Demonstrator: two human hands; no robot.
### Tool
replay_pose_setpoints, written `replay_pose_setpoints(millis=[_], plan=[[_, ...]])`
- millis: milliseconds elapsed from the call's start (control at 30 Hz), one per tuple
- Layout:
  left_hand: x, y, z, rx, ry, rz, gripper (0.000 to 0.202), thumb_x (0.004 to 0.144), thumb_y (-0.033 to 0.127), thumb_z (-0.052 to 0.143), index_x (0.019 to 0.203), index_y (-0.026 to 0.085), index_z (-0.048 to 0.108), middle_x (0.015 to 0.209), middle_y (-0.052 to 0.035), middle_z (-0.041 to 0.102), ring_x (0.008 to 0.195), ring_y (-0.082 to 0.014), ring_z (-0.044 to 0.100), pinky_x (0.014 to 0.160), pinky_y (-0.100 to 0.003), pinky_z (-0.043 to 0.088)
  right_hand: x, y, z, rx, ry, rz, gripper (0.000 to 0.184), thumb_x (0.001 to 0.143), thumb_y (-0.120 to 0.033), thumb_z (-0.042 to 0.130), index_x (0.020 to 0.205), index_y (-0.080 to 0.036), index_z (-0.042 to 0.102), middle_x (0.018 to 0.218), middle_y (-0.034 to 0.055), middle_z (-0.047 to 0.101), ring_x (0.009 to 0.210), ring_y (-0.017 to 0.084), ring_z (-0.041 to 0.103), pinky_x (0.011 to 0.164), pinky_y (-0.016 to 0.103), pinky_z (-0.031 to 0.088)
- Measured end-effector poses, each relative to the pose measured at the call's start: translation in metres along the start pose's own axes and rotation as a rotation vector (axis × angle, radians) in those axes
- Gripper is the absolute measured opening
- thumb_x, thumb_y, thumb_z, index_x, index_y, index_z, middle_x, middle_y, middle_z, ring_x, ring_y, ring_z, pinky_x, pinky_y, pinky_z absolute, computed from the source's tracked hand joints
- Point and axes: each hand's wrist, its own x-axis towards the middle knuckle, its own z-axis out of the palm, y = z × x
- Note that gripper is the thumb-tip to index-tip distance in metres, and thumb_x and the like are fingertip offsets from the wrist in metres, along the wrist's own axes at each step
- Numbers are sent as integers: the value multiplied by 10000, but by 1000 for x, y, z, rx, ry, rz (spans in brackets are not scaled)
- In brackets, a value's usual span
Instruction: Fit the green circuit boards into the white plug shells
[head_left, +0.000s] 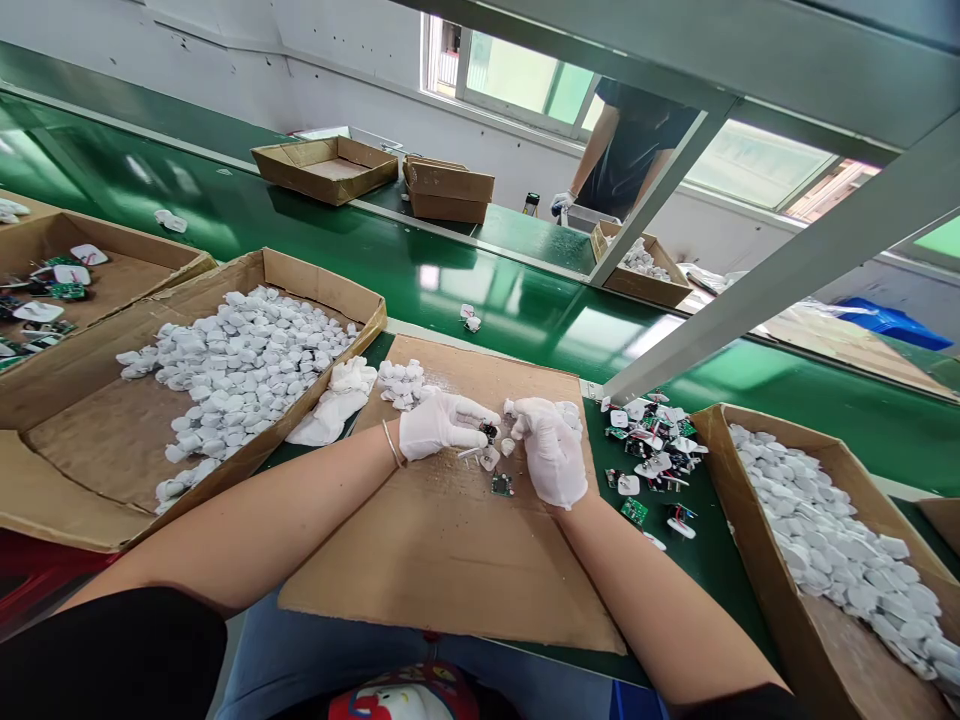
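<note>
My left hand, in a white glove, reaches over a cardboard sheet, and its fingertips meet a small dark electronic part. My right hand, also gloved, is curled close beside it, and white material at its fingers makes its grip hard to read. Below the hands lie a small green circuit board and white plastic pieces. A small heap of white casings sits on the sheet beyond my left hand.
A cardboard box of white casings stands to the left, and another to the right. A pile of boards and white plug parts lies on the green conveyor belt. Metal frame bars cross above. A co-worker's gloved hand shows beyond the belt.
</note>
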Motion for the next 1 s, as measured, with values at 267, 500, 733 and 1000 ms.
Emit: replay_pose_setpoints(millis=[267, 500, 733, 1000], plan=[[2, -5, -2, -83, -51, -13, 372, 694, 233, 697, 1044, 108, 704, 862, -57, 718, 752, -141, 621, 669, -225, 479, 3, 9, 11, 474, -6, 206, 397, 922, -435, 485, 1276, -257, 453, 779, 4, 637, 503, 139, 531, 434, 304, 476], [2, -6, -3, -48, -45, -8, 348, 712, 247, 683, 1040, 132, 710, 908, -52, 718, 786, -150, 620, 707, -243, 481, 5, 10, 8, 453, -84, 232, 347, 915, -569, 419, 933, -235, 511, 918, 60, 693, 432, 113, 500, 452, 314, 468], [3, -8, -1, -110, -23, -19, 362, 689, 218, 697, 1037, 118, 702, 751, -15, 686, 638, -102, 564, 603, -213, 436, 2, 15, 6, 457, -123, 292, 417, 914, -617, 381, 981, -227, 510, 934, 90, 722, 423, 128, 513, 463, 329, 472], [3, -9, -1, -149, -32, -10, 360, 697, 208, 695, 1048, 128, 698, 850, -25, 714, 649, -97, 578, 624, -220, 441, 0, 24, 7, 316, -68, 98, 410, 955, -548, 354, 1057, -211, 566, 861, 56, 665, 488, 129, 555, 450, 299, 474]])
